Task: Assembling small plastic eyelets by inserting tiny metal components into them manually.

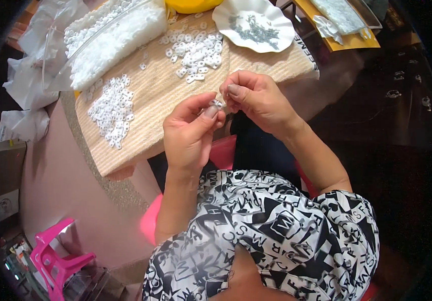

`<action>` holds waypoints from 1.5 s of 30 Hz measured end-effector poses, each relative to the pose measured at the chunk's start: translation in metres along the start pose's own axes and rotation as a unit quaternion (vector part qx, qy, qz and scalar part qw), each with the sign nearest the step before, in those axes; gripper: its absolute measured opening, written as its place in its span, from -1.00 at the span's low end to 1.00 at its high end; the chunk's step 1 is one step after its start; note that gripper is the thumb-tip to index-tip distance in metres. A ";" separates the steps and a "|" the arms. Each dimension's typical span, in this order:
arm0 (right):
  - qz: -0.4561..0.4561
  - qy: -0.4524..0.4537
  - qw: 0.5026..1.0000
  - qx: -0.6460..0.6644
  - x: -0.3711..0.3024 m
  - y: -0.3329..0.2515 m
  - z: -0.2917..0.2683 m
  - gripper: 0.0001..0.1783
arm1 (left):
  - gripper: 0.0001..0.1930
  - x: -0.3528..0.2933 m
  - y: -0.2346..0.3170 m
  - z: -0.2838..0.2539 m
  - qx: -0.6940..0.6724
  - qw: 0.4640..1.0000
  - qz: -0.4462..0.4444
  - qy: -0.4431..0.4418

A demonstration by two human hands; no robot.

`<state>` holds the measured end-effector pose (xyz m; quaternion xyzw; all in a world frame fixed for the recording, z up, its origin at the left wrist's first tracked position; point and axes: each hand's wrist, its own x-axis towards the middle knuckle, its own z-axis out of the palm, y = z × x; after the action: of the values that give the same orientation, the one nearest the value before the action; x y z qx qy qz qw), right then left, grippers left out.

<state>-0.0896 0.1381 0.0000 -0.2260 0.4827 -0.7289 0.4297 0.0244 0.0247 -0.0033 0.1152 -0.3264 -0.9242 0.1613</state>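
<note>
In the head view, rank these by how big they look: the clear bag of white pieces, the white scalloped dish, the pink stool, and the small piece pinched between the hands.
1. Clear bag of white pieces.
2. White scalloped dish and pink stool: look alike, and fisheye bending near the rim makes ranking them unsure.
3. Small piece, pinched between left hand and right hand.

two hands (191,133), one white scalloped dish (236,20), one pink stool (57,261).

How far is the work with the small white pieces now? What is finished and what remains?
Done cannot be told for sure: two loose piles of white pieces lie on the woven mat, but which are finished is unclear. In hand: the left hand and right hand pinch one small piece between the fingertips. Left: a full bag of white pieces and small metal parts on the white dish.
</note>
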 end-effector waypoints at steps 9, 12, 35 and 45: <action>-0.048 0.077 0.994 -0.056 -0.010 0.000 0.017 -0.86 | -0.84 0.000 -0.005 0.004 0.053 0.998 0.007 0.034; -0.013 0.071 0.997 -0.028 -0.012 -0.003 0.020 -0.86 | -0.84 0.000 -0.005 0.006 0.060 0.998 0.009 0.036; -0.093 0.118 0.969 -0.198 -0.014 0.005 0.032 -0.91 | -0.93 -0.003 -0.021 0.004 0.148 0.976 0.141 0.071; -0.058 0.103 0.988 -0.103 -0.008 0.014 0.022 -0.91 | -0.92 0.003 -0.028 -0.003 0.097 0.981 0.143 0.087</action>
<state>-0.0627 0.1313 -0.0026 -0.2201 0.5835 -0.7181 0.3091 0.0163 0.0426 -0.0240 0.1626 -0.4120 -0.8421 0.3076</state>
